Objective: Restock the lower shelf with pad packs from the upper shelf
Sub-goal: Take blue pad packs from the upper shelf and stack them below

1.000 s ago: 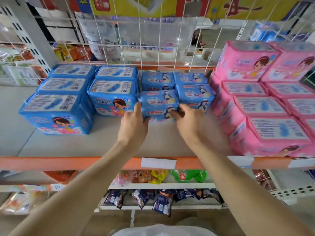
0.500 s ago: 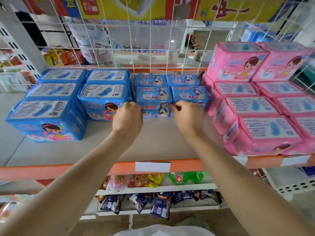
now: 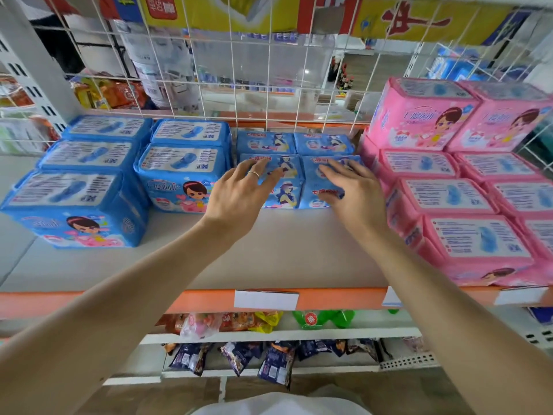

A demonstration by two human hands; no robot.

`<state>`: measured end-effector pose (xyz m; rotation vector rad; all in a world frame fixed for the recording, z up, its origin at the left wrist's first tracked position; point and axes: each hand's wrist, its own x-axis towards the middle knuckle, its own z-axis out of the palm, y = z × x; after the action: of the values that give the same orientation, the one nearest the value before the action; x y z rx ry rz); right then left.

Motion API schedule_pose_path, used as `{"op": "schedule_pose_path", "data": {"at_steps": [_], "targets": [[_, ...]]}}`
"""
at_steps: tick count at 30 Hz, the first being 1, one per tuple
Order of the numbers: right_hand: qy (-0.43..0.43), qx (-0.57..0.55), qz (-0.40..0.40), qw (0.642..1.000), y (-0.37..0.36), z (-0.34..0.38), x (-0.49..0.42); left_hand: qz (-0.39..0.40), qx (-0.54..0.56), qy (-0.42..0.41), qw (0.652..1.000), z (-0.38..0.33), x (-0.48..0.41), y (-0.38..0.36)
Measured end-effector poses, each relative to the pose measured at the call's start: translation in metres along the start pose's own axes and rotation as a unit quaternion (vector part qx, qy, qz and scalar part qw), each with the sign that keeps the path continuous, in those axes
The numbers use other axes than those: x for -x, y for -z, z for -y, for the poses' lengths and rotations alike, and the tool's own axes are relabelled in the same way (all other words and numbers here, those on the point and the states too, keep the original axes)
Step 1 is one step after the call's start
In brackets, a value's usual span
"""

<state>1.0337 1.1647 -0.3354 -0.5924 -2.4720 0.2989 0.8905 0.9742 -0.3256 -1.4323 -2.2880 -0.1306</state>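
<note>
Up here, I see a pale shelf board [image 3: 269, 259] with an orange front edge [image 3: 149, 301] and a white wire grid [image 3: 230, 85] at its back, through which other shop aisles show. The small blue pad packs [image 3: 284, 199] sit mid-shelf against the grid, stacked two wide and two deep. Just left of them stand the large blue packs [image 3: 179, 175]. Just right of them, the pink packs [image 3: 449, 199] are piled higher. Below them, under the orange edge, lower shelves [image 3: 269, 335] carry snack bags [image 3: 239, 357].

My left hand [image 3: 239, 196], wearing a ring [image 3: 253, 174], lies with fingers spread and nearly straight on the top of the front-left small pack. My right hand [image 3: 356, 193] rests on the front-right one, fingers loosely spread over its top and the thumb against its front face. Neither hand has lifted a pack.
</note>
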Motion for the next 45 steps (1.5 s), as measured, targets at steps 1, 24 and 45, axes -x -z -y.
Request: {"op": "schedule_pose_path", "data": {"at_steps": [1,24,45], "targets": [[0.006,-0.004,-0.005,1.000,0.000,0.000,-0.001,-0.001,-0.001,-0.002,1.000,0.001,-0.001,0.000],[0.014,0.051,0.031,0.998,0.019,0.017,0.015,0.043,0.052,-0.006,0.998,-0.004,0.006,0.035],[-0.037,0.093,0.049,0.994,0.069,0.143,0.112,0.047,0.119,-0.043,0.991,0.003,0.114,0.086]]}}
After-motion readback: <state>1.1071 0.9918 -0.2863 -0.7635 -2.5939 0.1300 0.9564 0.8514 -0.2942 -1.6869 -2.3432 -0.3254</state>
